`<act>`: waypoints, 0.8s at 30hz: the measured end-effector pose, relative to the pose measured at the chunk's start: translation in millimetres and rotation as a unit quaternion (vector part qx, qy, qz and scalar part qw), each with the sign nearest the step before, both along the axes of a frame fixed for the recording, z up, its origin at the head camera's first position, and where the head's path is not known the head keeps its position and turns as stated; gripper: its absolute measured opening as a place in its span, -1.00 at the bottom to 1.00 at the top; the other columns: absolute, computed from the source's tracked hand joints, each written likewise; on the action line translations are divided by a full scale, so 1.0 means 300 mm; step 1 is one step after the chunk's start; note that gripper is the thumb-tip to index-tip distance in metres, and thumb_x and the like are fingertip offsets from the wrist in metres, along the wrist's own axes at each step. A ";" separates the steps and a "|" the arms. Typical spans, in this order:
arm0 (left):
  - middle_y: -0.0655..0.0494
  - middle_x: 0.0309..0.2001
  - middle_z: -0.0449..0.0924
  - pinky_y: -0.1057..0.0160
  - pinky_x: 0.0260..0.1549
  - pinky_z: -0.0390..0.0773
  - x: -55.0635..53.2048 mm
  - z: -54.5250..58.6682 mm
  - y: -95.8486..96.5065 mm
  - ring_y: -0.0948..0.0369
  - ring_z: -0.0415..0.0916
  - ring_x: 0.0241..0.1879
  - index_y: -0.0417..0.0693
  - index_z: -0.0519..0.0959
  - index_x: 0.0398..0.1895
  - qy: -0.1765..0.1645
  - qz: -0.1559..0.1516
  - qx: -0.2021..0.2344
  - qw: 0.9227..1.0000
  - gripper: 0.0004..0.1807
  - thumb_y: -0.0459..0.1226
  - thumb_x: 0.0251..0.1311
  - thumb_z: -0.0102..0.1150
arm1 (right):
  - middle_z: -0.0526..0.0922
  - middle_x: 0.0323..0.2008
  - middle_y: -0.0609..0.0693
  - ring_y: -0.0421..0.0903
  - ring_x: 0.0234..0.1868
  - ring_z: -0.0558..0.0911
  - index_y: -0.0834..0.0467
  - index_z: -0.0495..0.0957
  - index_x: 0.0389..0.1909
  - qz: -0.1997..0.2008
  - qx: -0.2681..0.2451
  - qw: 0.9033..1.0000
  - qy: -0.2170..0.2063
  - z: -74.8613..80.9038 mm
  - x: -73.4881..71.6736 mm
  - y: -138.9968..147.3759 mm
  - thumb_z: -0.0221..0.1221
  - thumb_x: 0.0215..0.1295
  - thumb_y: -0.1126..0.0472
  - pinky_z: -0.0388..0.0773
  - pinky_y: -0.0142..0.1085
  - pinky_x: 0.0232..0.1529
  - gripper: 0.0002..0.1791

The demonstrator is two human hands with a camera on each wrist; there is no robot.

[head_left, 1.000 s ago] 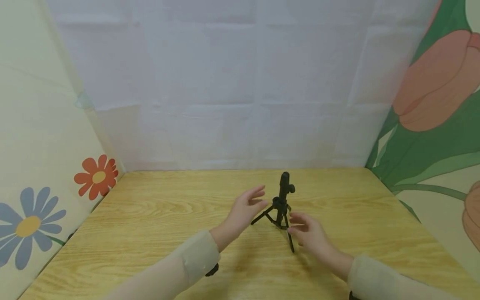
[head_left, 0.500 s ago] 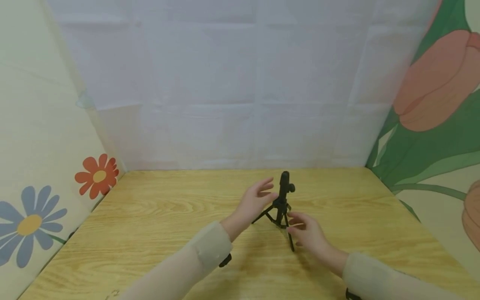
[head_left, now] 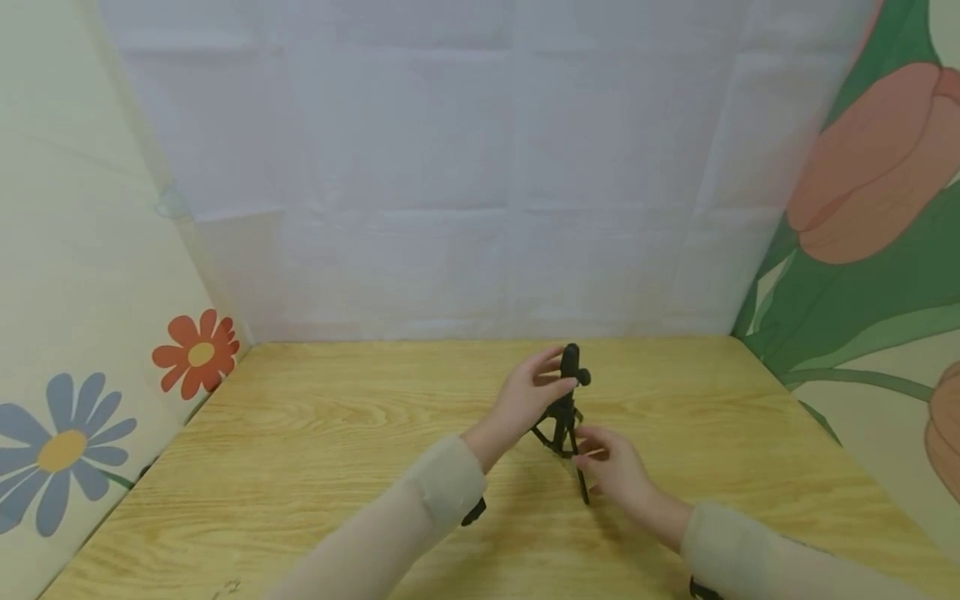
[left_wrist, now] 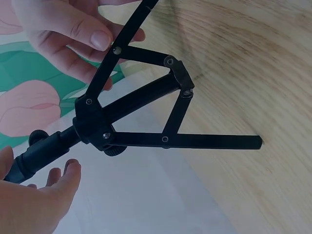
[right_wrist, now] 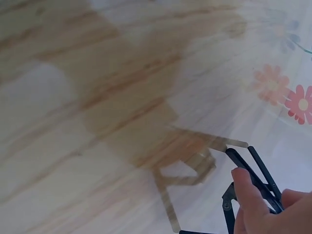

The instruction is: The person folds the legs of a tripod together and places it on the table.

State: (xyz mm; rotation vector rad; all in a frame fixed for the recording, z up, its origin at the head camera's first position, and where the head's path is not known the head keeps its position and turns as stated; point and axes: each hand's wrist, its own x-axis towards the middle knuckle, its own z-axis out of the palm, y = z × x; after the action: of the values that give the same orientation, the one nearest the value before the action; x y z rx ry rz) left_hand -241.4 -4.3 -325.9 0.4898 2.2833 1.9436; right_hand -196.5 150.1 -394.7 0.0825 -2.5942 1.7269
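Note:
A small black tripod (head_left: 558, 437) stands on the wooden table with its legs spread. In the head view, my left hand (head_left: 521, 400) is at its upper column, thumb overlapping the front and fingers on the far side. The left wrist view shows that column (left_wrist: 44, 156) running in beside my loosely extended left fingers (left_wrist: 68, 180). Lower down, my right hand (head_left: 618, 471) is beside the front leg. Its relaxed fingers reach behind that leg (left_wrist: 126, 31), and the thumb lies right by it. In the right wrist view, one right finger (right_wrist: 246, 187) overlaps the tripod's legs.
The wood-grain table (head_left: 337, 417) extends around the tripod. A white sheet (head_left: 450, 167) hangs behind it, with flower-printed panels (head_left: 862, 167) on both sides. Dark bands sit at both wrists near the sleeve cuffs (head_left: 450, 479).
My left hand has moved right and slightly up from beside the tripod to its upper column. My right hand has stayed almost in place by the front leg. The tripod has not visibly moved.

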 end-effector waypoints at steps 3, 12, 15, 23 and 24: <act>-0.10 0.28 0.39 -0.02 0.07 0.50 -0.006 0.003 0.011 -0.04 0.41 0.21 0.05 0.31 0.42 0.004 0.001 -0.005 1.000 -0.40 -0.23 0.32 0.20 | 0.60 -0.23 0.16 0.03 -0.27 0.63 0.46 0.48 0.09 -0.001 0.004 1.000 0.009 -0.005 0.000 -0.005 0.19 0.21 0.52 0.60 -0.13 -0.58 -0.61; -0.14 0.13 0.53 0.03 -0.09 0.60 -0.018 0.013 0.039 -0.03 0.51 0.07 -0.04 0.35 0.39 0.015 0.014 -0.004 1.000 -0.42 -0.27 0.31 0.22 | 0.57 -0.24 0.18 0.04 -0.26 0.62 0.47 0.47 0.09 -0.002 0.010 1.000 0.005 -0.010 -0.001 -0.010 0.19 0.18 0.56 0.62 -0.13 -0.58 -0.59; -0.12 0.08 0.56 0.03 -0.11 0.60 -0.023 0.010 0.044 -0.01 0.54 0.02 -0.05 0.37 0.38 0.015 0.018 -0.006 1.000 -0.44 -0.26 0.31 0.22 | 0.56 -0.25 0.17 0.03 -0.26 0.61 0.45 0.47 0.11 0.000 0.011 1.000 0.002 -0.013 -0.004 -0.008 0.18 0.18 0.56 0.62 -0.14 -0.58 -0.57; -0.09 0.00 0.61 0.08 -0.15 0.62 -0.041 -0.003 0.046 0.05 0.56 -0.05 -0.04 0.42 0.33 0.020 0.016 -0.002 1.000 -0.47 -0.23 0.31 0.22 | 0.53 -0.23 0.17 0.00 -0.26 0.59 0.43 0.43 0.14 0.015 -0.006 1.000 -0.017 -0.007 -0.011 -0.001 0.16 0.21 0.56 0.62 -0.13 -0.55 -0.56; -0.08 0.00 0.61 0.10 -0.15 0.62 -0.041 -0.003 0.046 0.06 0.56 -0.05 -0.04 0.42 0.33 0.020 0.014 0.000 1.000 -0.48 -0.23 0.31 0.22 | 0.53 -0.23 0.17 -0.01 -0.26 0.59 0.43 0.42 0.14 0.019 -0.009 1.000 -0.020 -0.006 -0.013 0.000 0.16 0.21 0.56 0.61 -0.13 -0.55 -0.56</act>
State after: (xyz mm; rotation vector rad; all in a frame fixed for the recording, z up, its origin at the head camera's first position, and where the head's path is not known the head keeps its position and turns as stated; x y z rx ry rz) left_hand -253.8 9.4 -326.9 0.5042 2.3273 1.9634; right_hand -200.3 150.2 -396.6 0.0978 -2.6214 1.7838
